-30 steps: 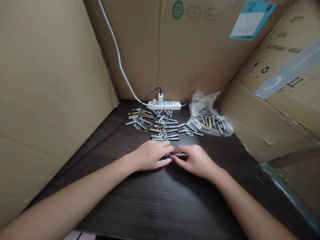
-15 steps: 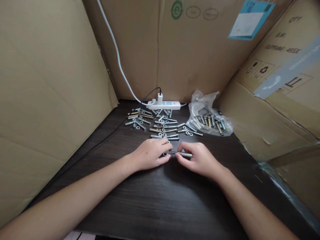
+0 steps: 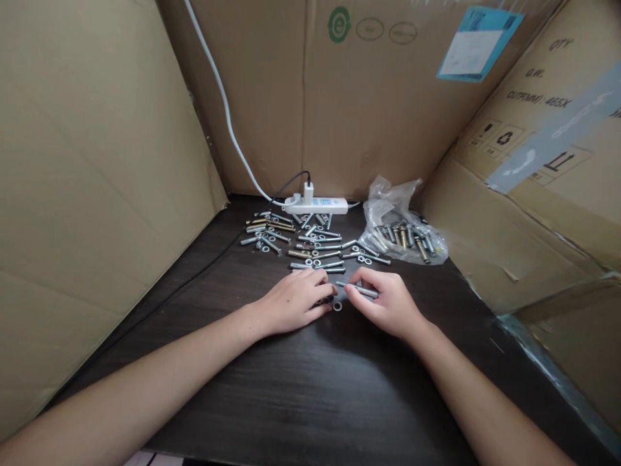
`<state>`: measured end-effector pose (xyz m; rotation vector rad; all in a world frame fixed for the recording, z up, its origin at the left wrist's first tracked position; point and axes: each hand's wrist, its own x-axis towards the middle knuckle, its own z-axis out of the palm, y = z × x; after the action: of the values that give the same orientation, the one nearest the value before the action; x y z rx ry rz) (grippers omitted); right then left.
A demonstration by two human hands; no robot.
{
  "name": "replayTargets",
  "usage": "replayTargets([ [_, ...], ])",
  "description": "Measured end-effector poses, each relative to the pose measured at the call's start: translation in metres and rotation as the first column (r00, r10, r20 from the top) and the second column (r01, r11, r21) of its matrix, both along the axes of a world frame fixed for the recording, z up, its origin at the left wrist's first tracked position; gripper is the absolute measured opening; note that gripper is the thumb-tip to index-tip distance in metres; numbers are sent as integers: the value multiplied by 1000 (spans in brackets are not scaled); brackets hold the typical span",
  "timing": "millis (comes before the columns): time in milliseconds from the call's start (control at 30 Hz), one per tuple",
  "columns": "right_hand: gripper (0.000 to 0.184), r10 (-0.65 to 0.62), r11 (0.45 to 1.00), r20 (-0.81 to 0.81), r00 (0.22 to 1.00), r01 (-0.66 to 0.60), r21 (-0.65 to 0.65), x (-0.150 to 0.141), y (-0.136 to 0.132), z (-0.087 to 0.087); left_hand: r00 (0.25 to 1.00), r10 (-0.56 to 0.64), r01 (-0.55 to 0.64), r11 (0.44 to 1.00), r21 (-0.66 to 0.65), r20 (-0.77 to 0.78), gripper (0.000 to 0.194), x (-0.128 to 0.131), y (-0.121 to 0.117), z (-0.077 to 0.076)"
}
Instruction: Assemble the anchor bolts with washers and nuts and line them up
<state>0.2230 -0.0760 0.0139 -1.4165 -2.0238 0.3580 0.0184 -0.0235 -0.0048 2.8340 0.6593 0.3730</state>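
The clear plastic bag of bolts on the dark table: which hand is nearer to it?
Right. The right hand, pinching a silver metal bolt, lies just in front of the clear plastic bag of bolts. The left hand rests farther away, to the bag's left.

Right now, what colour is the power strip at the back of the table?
White, with a pale blue panel; the power strip shows in the head view.

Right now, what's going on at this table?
A person is working with both hands on a dark table walled in by cardboard boxes. The right hand holds a metal bolt in its fingertips. The left hand rests on the table beside a small washer that lies loose between the hands. Behind them lie a spread of bolts and washers, a plastic bag of bolts and a white power strip.
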Motion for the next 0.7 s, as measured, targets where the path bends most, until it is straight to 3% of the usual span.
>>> replayTargets([
  [167,21,-84,996,-50,995,85,31,0,0,-1,994,-108,108,994,-10,20,20,-2,-1,2],
  [400,22,-85,996,-47,995,87,34,0,1,-4,982,-184,187,979,-79,45,26,-1,-2,2],
  [700,21,-76,997,-49,996,77,12,-1,1,-4,981,-187,191,977,-93,44,24,-2,-7,6],
])
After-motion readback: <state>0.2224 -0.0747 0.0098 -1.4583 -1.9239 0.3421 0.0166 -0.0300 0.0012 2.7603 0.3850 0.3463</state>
